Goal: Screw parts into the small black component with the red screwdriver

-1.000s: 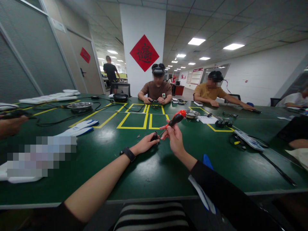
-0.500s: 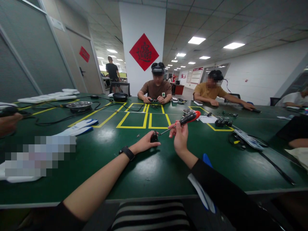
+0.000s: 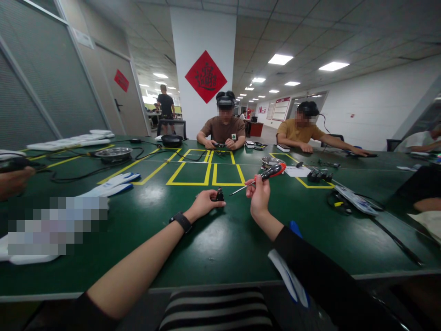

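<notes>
My left hand [image 3: 204, 204], with a dark watch on its wrist, is closed around a small black part [image 3: 219, 195] whose narrow metallic tip points up. What kind of part it is I cannot make out. My right hand [image 3: 259, 195] grips a screwdriver [image 3: 270, 172] by its black and red handle. The thin shaft slopes down to the left, its tip a short way right of the black part and apart from it. Under my right forearm lies a white and blue glove [image 3: 287, 278] at the table's front edge.
On the green table [image 3: 206, 257], white and blue gloves [image 3: 117, 184] lie at left, near a round metal dish [image 3: 113, 153] and black cables. Several black parts [image 3: 319, 176] and a bagged item [image 3: 356, 200] are at right. Other people sit across and at both sides.
The screwdriver's tip has drawn away from the black part, and its handle has dropped slightly. My left hand has shifted a little left, holding the part more upright.
</notes>
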Demonstrator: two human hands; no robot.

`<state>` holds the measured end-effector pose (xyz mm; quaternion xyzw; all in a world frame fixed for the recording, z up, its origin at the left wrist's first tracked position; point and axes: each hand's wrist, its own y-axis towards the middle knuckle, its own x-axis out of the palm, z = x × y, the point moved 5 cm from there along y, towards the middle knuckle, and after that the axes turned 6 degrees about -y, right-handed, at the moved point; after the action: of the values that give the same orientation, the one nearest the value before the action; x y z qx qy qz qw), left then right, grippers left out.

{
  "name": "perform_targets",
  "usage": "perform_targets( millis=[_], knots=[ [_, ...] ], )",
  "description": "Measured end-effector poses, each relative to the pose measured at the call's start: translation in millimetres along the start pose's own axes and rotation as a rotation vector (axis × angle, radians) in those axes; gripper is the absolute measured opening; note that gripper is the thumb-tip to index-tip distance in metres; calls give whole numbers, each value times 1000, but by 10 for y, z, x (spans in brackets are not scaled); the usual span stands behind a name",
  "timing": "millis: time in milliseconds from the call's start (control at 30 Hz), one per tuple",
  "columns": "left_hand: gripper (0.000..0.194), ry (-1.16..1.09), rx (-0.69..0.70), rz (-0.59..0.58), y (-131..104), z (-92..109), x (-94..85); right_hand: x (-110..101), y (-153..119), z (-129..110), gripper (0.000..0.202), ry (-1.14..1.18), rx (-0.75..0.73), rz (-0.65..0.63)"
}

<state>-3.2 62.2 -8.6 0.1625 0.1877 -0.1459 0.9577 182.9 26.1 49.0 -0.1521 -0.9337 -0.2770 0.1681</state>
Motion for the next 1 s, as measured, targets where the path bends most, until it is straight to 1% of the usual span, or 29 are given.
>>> perform_targets(
  millis=[67,133,200,233,267,333,400,467,500,600,667,700,767,833,933,1000],
  knots=[
    [43,6,-1,26,-2,-11,1,7,-6,9,27,-6,7,-8],
    [41,51,8,85,5,6,-27,12,-13,34,27,-12,22,-14],
    [39,106,19,205,32,47,-127,14,-18,67,27,-12,35,-19],
    [38,123,25,285,50,72,-214,15,-19,83,27,-11,38,-22],
    [37,134,25,376,68,93,-330,15,-20,99,27,-9,39,-24],
    [36,148,10,525,98,107,-626,17,-21,131,27,-10,46,-31],
    [36,213,-22,569,117,69,-969,21,-23,158,27,-13,58,-34],
    [33,443,-66,599,79,-8,-1354,29,-29,175,27,-16,71,-39],
    [32,570,-78,600,43,-60,-1539,36,-33,179,26,-16,77,-44],
    [30,903,-161,510,-106,-295,-1998,59,-47,177,25,-19,93,-63],
    [31,1072,-228,443,-219,-448,-2225,70,-56,177,23,-25,106,-75],
    [31,1136,-257,402,-268,-509,-2311,74,-60,180,23,-29,113,-79],
    [30,1235,-255,318,-336,-570,-2422,78,-66,189,22,-35,124,-88],
    [28,1302,-267,267,-373,-584,-2500,79,-69,200,22,-40,130,-96],
    [23,1362,-259,217,-368,-553,-2560,77,-67,208,22,-56,130,-103],
    [21,1387,-228,192,-338,-522,-2573,73,-62,208,21,-64,129,-104]
  ],
)
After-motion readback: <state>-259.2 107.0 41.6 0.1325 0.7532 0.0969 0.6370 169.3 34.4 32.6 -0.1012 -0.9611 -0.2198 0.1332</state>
